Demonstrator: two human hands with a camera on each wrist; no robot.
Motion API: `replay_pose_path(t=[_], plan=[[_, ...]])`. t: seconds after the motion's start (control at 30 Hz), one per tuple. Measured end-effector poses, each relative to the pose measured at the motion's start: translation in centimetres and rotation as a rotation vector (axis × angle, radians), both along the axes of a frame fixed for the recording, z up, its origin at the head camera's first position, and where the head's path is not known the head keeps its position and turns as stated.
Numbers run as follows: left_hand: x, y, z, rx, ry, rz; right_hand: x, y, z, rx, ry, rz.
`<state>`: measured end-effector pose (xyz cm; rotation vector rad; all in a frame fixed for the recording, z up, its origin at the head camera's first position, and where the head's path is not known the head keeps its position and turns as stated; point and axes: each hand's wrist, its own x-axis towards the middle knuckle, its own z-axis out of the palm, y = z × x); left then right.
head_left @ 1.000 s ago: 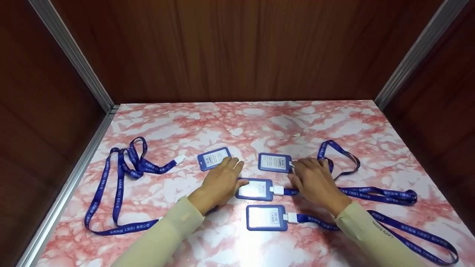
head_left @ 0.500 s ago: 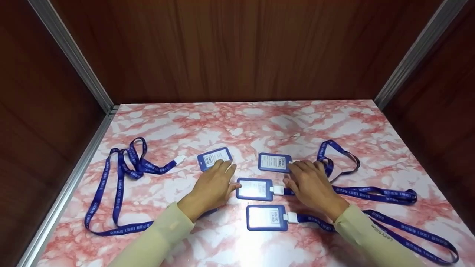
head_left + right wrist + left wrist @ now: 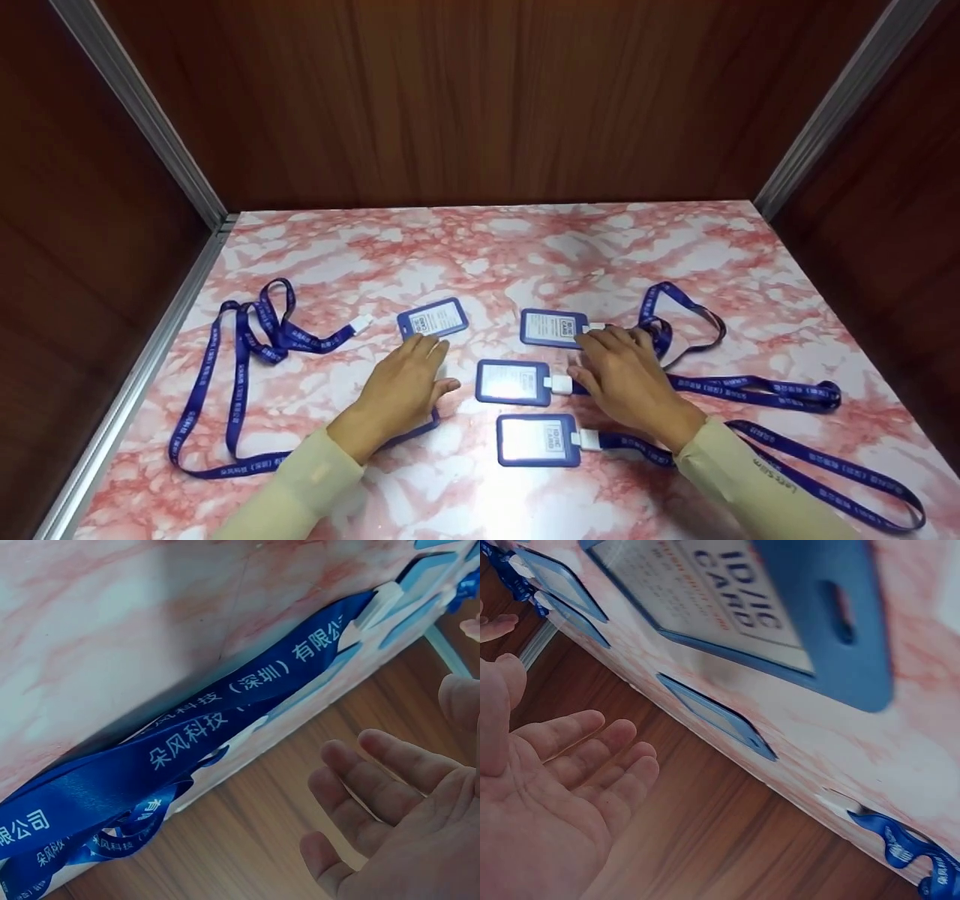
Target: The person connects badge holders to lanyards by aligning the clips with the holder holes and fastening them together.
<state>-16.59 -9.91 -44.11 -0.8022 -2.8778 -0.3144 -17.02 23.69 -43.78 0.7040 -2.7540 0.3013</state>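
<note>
My left hand hovers with fingers relaxed, holding nothing; its palm shows bare in the left wrist view. Its fingertips overlap the lower edge of a loose blue card holder. Another card holder, with an empty slot, is mostly hidden beneath that hand in the head view. My right hand, loosely curved and holding nothing, hovers over the middle blue lanyard. Nearest its fingertips is the upper right card holder with its white clip. Two more card holders, the middle one and the lower one, lie clipped to lanyards.
Two blue lanyards lie at the left: one crumpled, ending in a white clip, and one in a long loop. Another loop spreads at lower right. Brown wood panels enclose the pink marbled tabletop at back and sides.
My left hand has drawn left and toward me, uncovering more of the loose card holder and the middle one. My right hand has shifted slightly left. The card holders have stayed put.
</note>
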Motion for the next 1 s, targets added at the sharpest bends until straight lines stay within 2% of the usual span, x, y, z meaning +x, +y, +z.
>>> replay_pose_path(t=[0.13, 0.5, 0.6, 0.73, 1.0], plan=[[0.2, -0.9, 0.1, 0.001, -0.016, 0.025, 0.3, -0.1, 0.2, -0.011, 0.000, 0.009], [1.5, -3.4, -0.5, 0.003, 0.025, 0.057, 0.8, -0.3, -0.1, -0.027, 0.019, 0.016], [1.8, -4.0, -1.0, 0.008, 0.029, 0.066, 1.0, -0.4, -0.2, -0.031, -0.004, 0.012], [2.2, -4.7, -1.4, 0.004, 0.000, 0.072, 1.2, -0.5, -0.2, -0.035, -0.040, 0.004], [2.7, -6.1, -1.4, 0.029, 0.008, 0.071, 1.5, -0.7, -0.3, -0.039, -0.076, -0.001]])
